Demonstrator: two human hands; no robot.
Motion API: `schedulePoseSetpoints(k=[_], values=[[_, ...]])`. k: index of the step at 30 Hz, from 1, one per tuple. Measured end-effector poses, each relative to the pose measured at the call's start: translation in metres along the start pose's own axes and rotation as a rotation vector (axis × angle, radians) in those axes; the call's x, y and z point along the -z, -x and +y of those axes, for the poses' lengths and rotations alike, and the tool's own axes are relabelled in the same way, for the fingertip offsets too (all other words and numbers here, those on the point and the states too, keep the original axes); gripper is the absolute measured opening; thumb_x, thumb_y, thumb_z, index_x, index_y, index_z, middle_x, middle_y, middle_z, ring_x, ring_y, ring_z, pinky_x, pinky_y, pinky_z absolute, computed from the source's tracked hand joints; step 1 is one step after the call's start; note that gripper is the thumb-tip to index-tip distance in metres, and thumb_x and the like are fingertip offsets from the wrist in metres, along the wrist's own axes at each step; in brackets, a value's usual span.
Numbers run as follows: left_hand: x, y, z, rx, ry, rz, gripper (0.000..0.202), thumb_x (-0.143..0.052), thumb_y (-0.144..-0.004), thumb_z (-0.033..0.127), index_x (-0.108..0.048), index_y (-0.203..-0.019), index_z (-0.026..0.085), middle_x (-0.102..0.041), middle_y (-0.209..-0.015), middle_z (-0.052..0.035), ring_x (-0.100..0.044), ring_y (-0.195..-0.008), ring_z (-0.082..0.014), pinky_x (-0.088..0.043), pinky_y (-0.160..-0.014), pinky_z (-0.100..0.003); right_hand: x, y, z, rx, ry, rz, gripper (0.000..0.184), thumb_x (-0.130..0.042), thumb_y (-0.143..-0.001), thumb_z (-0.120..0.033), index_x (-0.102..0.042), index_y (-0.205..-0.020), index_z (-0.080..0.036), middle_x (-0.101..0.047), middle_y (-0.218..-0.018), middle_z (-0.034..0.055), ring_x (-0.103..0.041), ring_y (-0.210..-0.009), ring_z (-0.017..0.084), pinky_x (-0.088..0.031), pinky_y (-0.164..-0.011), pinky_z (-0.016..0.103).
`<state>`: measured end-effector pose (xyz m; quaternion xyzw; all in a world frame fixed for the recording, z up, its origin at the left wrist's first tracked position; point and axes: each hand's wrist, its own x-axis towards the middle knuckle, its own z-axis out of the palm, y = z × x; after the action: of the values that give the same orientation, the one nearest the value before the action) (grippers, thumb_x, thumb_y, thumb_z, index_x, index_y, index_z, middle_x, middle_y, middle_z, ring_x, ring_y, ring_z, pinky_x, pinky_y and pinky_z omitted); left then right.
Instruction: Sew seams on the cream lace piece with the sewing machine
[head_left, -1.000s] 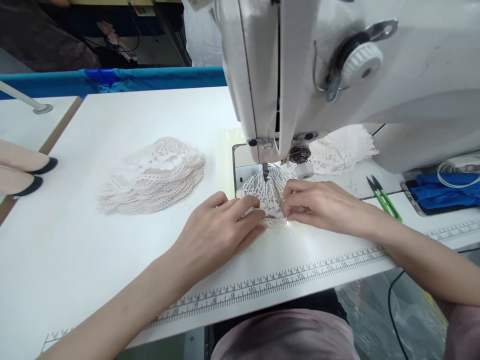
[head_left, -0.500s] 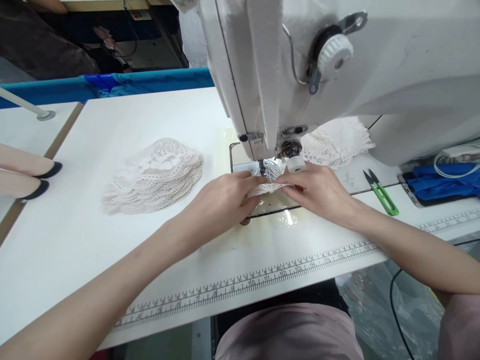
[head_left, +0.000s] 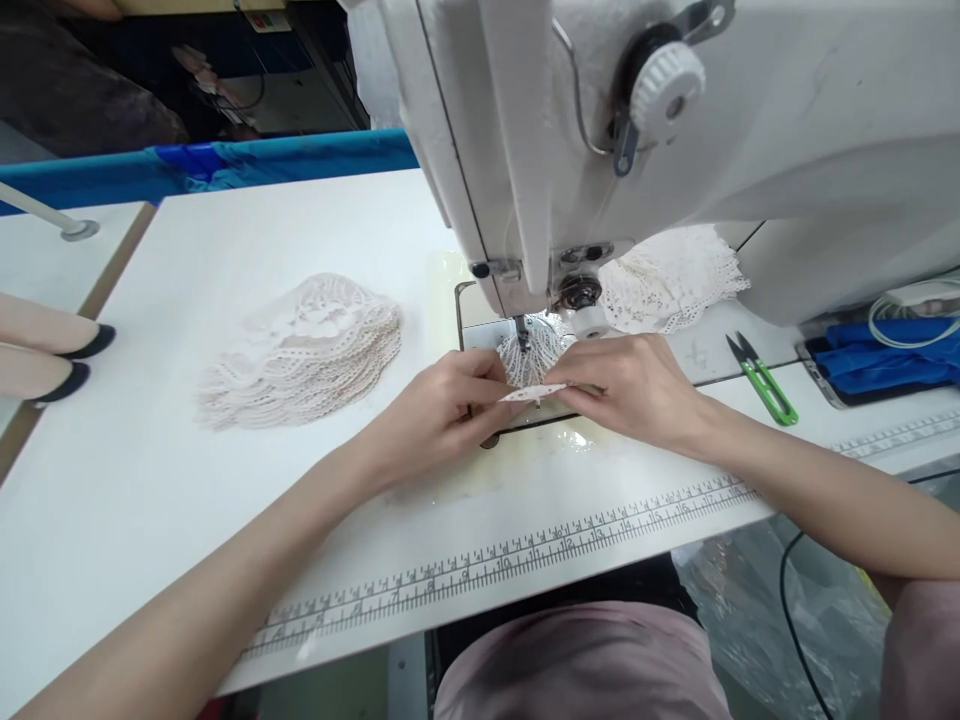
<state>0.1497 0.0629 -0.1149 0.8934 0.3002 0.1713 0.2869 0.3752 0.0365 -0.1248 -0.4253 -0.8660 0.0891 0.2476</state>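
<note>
A small piece of white lace [head_left: 531, 362] lies under the presser foot [head_left: 522, 333] of a white sewing machine [head_left: 480, 150]. My left hand [head_left: 450, 405] pinches the lace's near edge from the left, thumb and fingers together. From the right, my right hand [head_left: 626, 390] pinches the same edge, which is folded up between the two hands. Part of the lace is hidden by my fingers. To the left sits a stack of lace pieces [head_left: 307, 350]; more white lace [head_left: 671, 280] lies behind my right hand, partly under the machine arm.
Green-handled thread snips [head_left: 765, 380] lie to the right, near a phone [head_left: 825, 375] with blue cloth [head_left: 892, 350] on it. A printed ruler strip [head_left: 502, 570] runs along the table's front edge. A thread stand rod [head_left: 45, 210] and two beige, black-tipped objects [head_left: 45, 350] are at left.
Both hands have drawn slightly toward me with the lace edge, and more of the lace shows spread out in front of the presser foot. The view has shifted a little.
</note>
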Motion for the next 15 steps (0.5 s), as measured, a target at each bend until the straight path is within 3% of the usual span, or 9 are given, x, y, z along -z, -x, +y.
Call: schedulePoseSetpoints(k=[5,10,15], values=[[-0.0110,0.0094,-0.0064,-0.092,-0.176,0.074,0.027,-0.047,-0.095,0.024,-0.073,-0.088,0.021,-0.058,-0.080,-0.0047,-0.051,-0.075,-0.0165,-0.041,-0.074,-0.036,0.0003,0.0016,-0.0012,0.049,0.063,-0.044,0.021,-0.054,-0.090,-0.018,-0.073,-0.081,-0.020,-0.073,-0.085,0.0006,-0.061,-0.076,0.014,-0.036,-0.055,0.025],[-0.0086,0.0047,-0.0039,-0.005,-0.078,0.025,0.035,-0.045,-0.094,0.026,-0.067,-0.068,0.020,-0.057,-0.076,-0.0027,-0.052,-0.074,-0.0158,-0.039,-0.081,-0.037,0.0016,-0.0018,-0.0016,0.004,0.009,-0.101,0.019,-0.053,-0.089,-0.019,-0.071,-0.084,-0.017,-0.073,-0.089,0.0028,-0.060,-0.076,0.015,-0.036,-0.055,0.025],[-0.0076,0.0027,-0.0016,0.030,-0.030,0.012,0.038,-0.043,-0.094,0.027,-0.064,-0.064,0.020,-0.055,-0.075,-0.0016,-0.053,-0.075,-0.0158,-0.038,-0.084,-0.038,0.0016,-0.0035,-0.0042,-0.003,0.037,-0.141,0.015,-0.058,-0.083,-0.023,-0.070,-0.089,-0.016,-0.071,-0.091,0.0036,-0.058,-0.073,0.016,-0.036,-0.060,0.027]])
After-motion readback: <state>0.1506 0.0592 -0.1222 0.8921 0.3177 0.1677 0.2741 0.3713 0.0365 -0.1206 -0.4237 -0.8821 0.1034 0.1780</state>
